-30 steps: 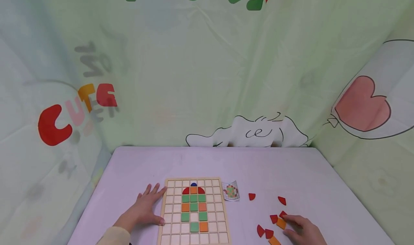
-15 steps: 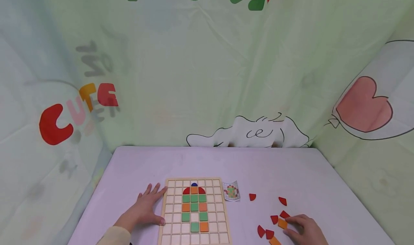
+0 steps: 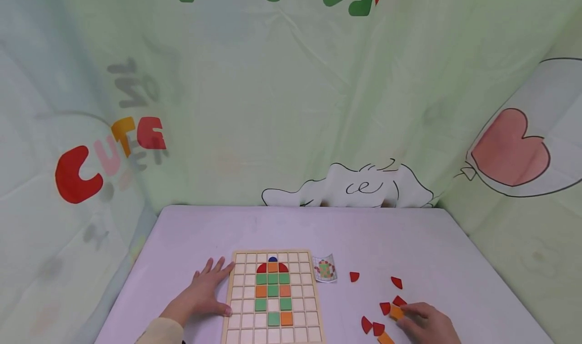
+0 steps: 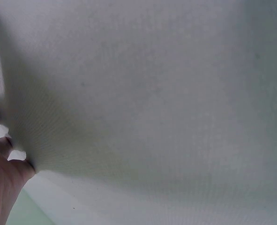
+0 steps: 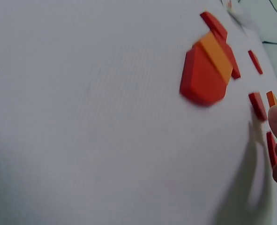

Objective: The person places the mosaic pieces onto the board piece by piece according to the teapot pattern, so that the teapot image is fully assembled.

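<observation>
My right hand (image 3: 429,325) pinches an orange square tile (image 3: 396,312) between thumb and fingers, among several red quarter-round tiles (image 3: 385,308). In the right wrist view only a corner of that orange tile (image 5: 272,98) shows above the thumb. My left hand (image 3: 204,291) lies spread along the left side of a wooden grid board (image 3: 229,303), fingertip and thumb at its edge. On the board sit green tiles (image 3: 273,278), orange tiles (image 3: 286,317), red rounded pieces (image 3: 261,268) and a blue piece (image 3: 273,259). The left wrist view shows mostly pale cloth and some fingers (image 4: 23,168).
A small pattern card (image 3: 325,268) lies against the board's right edge. Another orange tile (image 3: 385,338) is near the front, beside more red pieces (image 3: 366,325). Behind the white table (image 3: 386,233) hangs a printed green curtain (image 3: 273,106).
The orange tile in my right hand now looks slightly tilted, where it appeared flat before. My left hand and the board have stayed in place.
</observation>
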